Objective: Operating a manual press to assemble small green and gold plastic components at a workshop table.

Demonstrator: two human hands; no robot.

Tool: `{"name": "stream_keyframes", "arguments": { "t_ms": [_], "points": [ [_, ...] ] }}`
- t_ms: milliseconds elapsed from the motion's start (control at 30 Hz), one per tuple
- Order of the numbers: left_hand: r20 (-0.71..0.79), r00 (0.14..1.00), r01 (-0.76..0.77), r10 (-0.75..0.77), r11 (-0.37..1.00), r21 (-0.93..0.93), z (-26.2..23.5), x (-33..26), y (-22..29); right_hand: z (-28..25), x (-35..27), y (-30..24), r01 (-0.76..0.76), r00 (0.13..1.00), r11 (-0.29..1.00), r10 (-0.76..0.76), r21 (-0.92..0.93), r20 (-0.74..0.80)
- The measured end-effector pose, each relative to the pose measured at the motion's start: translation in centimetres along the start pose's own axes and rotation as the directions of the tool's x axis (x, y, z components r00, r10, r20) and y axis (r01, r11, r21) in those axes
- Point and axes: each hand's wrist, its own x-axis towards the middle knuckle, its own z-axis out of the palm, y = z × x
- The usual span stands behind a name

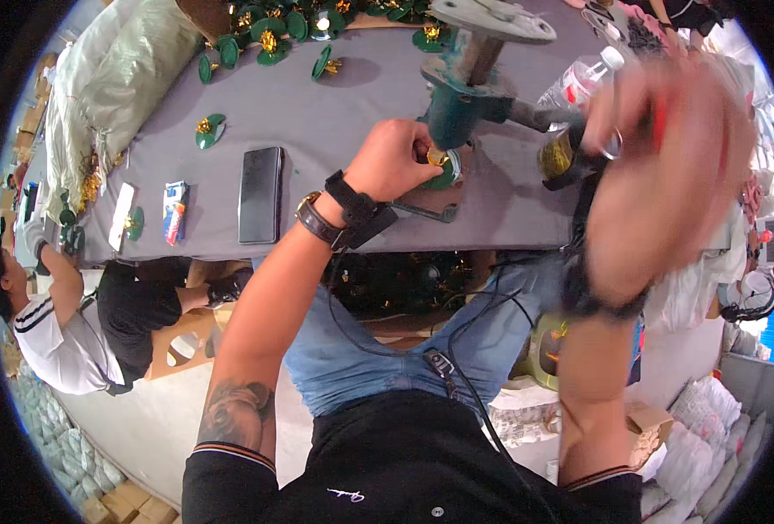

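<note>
Head view, looking down over my own forearms onto a grey-covered desk [343, 105]. My left hand [393, 160], with a dark wristband and a watch at the wrist, is closed in a pinch on a small gold piece [436, 158] seated in a green disc [446, 171]; both lie directly under the teal hand press [465, 92], at the near edge of the desk. The press stands upright, with a grey round plate on top and a metal lever running out to the right. My right hand [666, 166] is raised close to the camera and blurred; I cannot tell whether it is open or closed, nor whether it touches the lever. Just left of it, at the end of the lever, sits a dark container [560, 159] with gold contents, and behind that lies a clear plastic bottle [579, 83], tilted.

Left of my left hand, well apart from the press, a black phone [259, 194] lies flat on the desk, with a small coloured packet [175, 210] and a white strip [121, 216] further left. Finished green discs with gold centres [269, 39] are scattered along the far side. A large pale sack [116, 79] rests at the far left. Another person in a white-sleeved top [64, 341] sits below the desk edge at the left
</note>
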Motion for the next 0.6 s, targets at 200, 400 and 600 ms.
{"name": "stream_keyframes", "arguments": {
  "t_ms": [200,400,600],
  "points": [
    [0.019,0.998,-0.065,0.067,0.996,-0.065,0.1,-0.3,0.6,-3.6,-18.6,6.2,0.461,0.877,0.777,-0.323,-0.428,0.357],
    [0.062,0.994,-0.082,0.087,0.993,-0.079,-0.6,0.1,0.0,-2.9,-5.0,-0.5,0.260,0.935,0.943,-0.192,-0.208,0.297],
    [0.020,0.990,-0.140,0.141,0.989,-0.050,-0.8,-2.6,-0.7,0.4,10.1,3.4,-0.098,0.995,0.987,0.101,-0.127,0.020]
  ]
}}
